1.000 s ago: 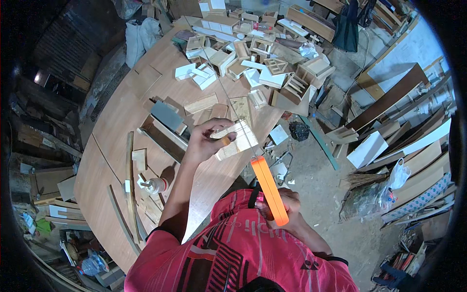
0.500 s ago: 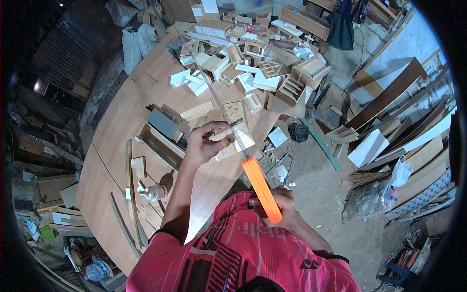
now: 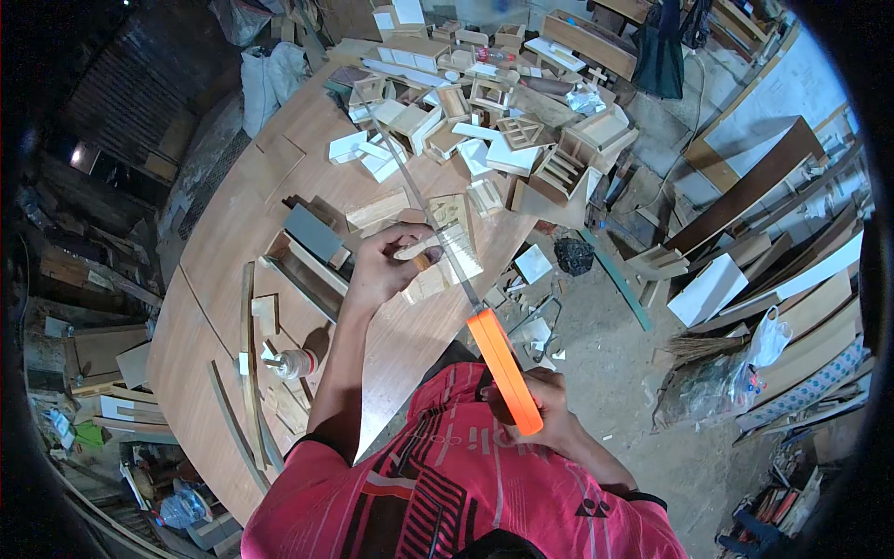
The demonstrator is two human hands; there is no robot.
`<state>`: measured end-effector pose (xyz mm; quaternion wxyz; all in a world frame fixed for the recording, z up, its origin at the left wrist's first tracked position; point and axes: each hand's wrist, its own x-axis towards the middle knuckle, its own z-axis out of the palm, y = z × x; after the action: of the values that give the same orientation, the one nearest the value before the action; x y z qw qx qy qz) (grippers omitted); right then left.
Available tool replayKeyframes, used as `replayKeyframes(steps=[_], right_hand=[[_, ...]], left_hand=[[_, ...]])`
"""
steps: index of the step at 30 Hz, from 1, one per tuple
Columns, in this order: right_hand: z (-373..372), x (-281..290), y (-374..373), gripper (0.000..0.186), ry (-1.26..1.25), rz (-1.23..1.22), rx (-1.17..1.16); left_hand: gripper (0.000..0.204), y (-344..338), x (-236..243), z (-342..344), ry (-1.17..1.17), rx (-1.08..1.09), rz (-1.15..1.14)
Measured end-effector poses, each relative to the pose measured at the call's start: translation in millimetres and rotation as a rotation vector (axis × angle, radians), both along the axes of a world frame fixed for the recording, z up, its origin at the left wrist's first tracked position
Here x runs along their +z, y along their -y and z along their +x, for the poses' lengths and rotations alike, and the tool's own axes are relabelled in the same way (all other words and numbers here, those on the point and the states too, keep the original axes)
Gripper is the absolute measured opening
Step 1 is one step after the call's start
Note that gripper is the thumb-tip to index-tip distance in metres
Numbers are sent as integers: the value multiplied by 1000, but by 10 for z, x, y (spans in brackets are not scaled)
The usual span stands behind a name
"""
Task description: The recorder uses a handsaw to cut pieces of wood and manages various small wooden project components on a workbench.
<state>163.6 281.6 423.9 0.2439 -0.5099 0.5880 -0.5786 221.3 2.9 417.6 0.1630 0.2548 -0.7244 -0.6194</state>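
My right hand (image 3: 545, 401) is closed round the orange handle (image 3: 505, 373) of a handsaw, close to my body. Its long thin blade (image 3: 428, 210) runs forward and slightly left over the table. Left of the blade, my left hand (image 3: 380, 270) is closed on a small pale piece of wood (image 3: 414, 249), fingers bent round it. Beside those fingers, partly under the blade, lies a pale wooden piece with a ridged or slatted face (image 3: 461, 252). Whether the teeth touch wood is too fine to tell.
Small wooden boxes and frames (image 3: 521, 130) crowd the table's far end. On the left stand a grey-lidded wooden box (image 3: 314, 233), long strips (image 3: 250, 363) and a clear bottle (image 3: 296, 363). Planks (image 3: 810, 335) lean at the right; a green strip (image 3: 615, 278) lies on the floor.
The saw's handle has come slightly toward me, with my right hand on it. My left hand has shifted a little but keeps its hold on the piece of wood.
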Motion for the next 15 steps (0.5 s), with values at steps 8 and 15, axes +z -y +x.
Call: replayKeyframes(steps=[8,15], right_hand=[[0,71,0,39,-5,-139,-79],[13,35,-44,39,-51,-153,-93]], left_hand=[[31,-37,-113,-90,-154,-90,-24],[29,-143,-31,-124,-166,-129,-41]])
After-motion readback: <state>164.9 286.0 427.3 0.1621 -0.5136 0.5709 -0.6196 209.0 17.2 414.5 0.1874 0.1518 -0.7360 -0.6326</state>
